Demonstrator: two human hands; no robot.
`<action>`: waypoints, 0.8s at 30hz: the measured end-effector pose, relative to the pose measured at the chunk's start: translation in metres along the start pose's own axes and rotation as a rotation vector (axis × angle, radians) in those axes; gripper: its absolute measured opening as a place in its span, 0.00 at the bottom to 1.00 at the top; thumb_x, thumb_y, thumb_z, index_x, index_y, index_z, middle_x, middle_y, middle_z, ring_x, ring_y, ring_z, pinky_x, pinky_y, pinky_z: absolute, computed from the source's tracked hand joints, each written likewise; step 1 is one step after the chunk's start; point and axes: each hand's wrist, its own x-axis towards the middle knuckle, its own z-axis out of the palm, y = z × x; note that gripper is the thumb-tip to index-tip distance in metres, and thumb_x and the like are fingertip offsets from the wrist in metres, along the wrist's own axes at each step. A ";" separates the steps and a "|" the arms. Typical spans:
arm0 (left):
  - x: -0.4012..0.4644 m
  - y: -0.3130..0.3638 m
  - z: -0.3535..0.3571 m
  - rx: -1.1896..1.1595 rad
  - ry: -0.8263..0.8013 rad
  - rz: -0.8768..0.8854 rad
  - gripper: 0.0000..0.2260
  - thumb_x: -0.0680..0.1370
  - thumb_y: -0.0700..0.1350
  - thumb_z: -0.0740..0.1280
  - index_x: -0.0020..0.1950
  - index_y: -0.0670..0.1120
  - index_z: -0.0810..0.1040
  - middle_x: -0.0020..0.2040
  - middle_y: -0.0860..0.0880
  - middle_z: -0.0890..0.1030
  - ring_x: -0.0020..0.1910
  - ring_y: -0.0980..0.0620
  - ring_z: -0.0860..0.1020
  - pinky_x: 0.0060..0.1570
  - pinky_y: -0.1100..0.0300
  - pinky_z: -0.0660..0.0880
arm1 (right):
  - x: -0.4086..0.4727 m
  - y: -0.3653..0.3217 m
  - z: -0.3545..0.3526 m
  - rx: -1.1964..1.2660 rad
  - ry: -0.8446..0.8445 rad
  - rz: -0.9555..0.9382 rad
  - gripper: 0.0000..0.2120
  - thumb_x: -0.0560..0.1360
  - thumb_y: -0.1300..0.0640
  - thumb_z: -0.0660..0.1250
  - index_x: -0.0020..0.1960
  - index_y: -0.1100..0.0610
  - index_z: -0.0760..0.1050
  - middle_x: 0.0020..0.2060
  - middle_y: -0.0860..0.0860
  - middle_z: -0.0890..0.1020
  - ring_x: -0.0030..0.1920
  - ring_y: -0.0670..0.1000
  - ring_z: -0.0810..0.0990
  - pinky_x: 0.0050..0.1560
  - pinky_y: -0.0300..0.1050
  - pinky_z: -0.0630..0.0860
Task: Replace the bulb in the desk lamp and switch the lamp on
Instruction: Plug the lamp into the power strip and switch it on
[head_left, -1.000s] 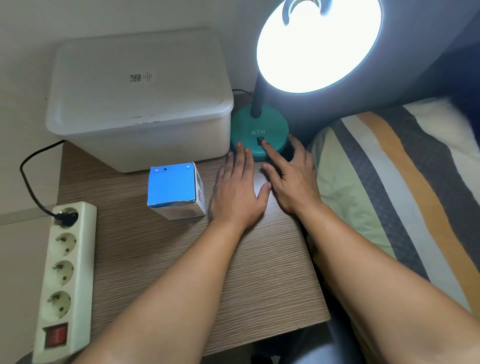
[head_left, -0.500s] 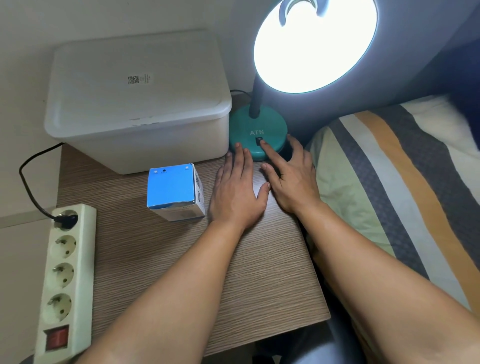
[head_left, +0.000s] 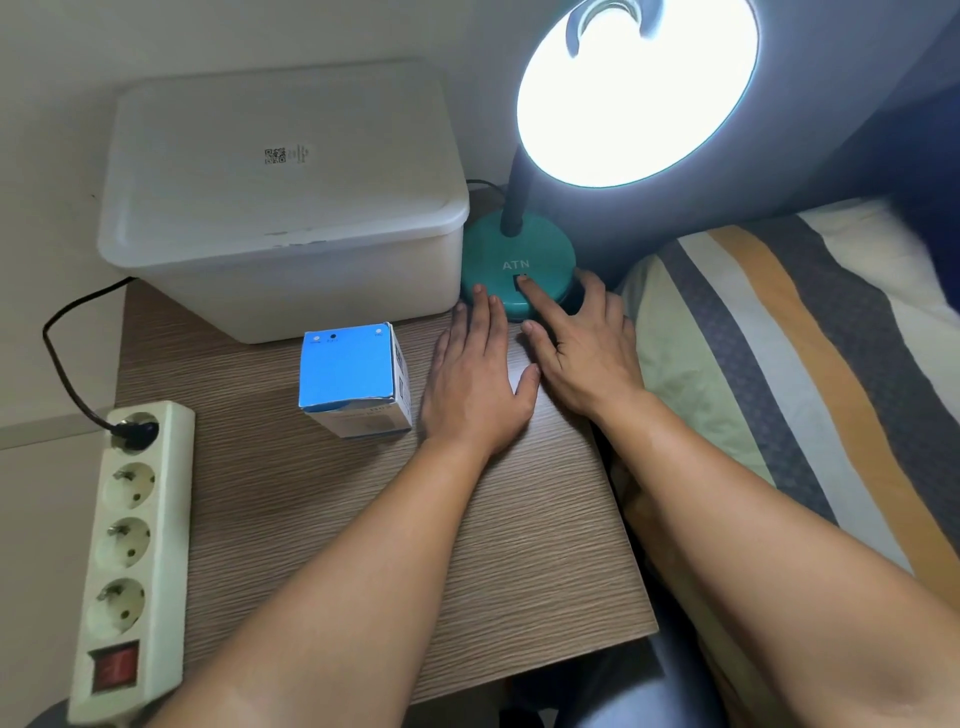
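Beside the lit lamp (head_left: 519, 270), flat open hands rest near a box (head_left: 353, 379).

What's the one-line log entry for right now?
lamp: lit | right hand: index finger on base switch | left hand: flat on table, empty | bulb box: left of hands
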 end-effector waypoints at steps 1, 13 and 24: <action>0.000 -0.001 0.000 0.000 -0.001 0.001 0.37 0.80 0.59 0.57 0.82 0.42 0.49 0.83 0.43 0.47 0.82 0.44 0.48 0.79 0.49 0.51 | 0.001 -0.002 -0.001 0.028 -0.005 0.014 0.23 0.81 0.38 0.51 0.75 0.33 0.57 0.73 0.58 0.61 0.68 0.63 0.64 0.66 0.62 0.67; -0.005 -0.001 -0.007 -0.061 -0.143 0.012 0.38 0.82 0.60 0.59 0.82 0.43 0.45 0.83 0.44 0.42 0.82 0.45 0.44 0.80 0.52 0.44 | -0.016 -0.014 -0.019 0.241 -0.182 0.173 0.25 0.81 0.35 0.48 0.77 0.33 0.54 0.77 0.53 0.58 0.74 0.60 0.57 0.73 0.60 0.57; -0.141 -0.029 -0.029 -0.169 -0.089 0.074 0.31 0.79 0.56 0.52 0.78 0.42 0.66 0.78 0.44 0.66 0.79 0.48 0.60 0.76 0.61 0.47 | -0.100 -0.039 -0.008 0.289 -0.070 0.172 0.30 0.80 0.37 0.47 0.79 0.48 0.58 0.74 0.53 0.67 0.74 0.58 0.63 0.73 0.59 0.61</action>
